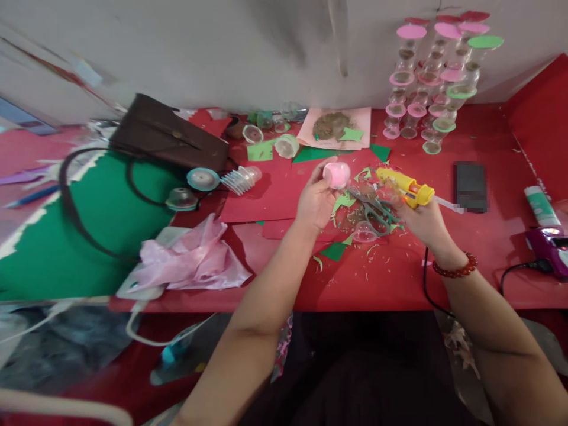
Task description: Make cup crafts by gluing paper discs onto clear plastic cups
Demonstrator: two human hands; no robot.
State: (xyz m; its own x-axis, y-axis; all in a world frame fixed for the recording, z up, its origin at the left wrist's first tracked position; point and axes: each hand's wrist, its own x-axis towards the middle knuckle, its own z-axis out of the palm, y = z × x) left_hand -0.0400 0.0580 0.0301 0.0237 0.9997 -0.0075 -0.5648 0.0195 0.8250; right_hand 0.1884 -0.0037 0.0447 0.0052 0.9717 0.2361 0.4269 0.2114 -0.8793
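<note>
Near the middle of the red table (355,284), my left hand (316,200) is closed around a small clear cup with a pink base (337,176). To its right, my right hand (421,220) grips a yellow glue gun (406,186), whose nozzle points left toward the cup without touching it. A clear glue stick (446,204) sticks out of the gun's back. Between and below my hands lie scissors (375,213), a clear plastic cup (365,232) and green paper scraps (335,251).
Stacked cup towers (429,77) stand at the back right. A dark phone-like object (470,187) lies right of my right hand. Leftward are nested cups (242,179), a brown bag (171,133) and a pink plastic bag (193,257). Pink paper (364,127) holds brown material behind.
</note>
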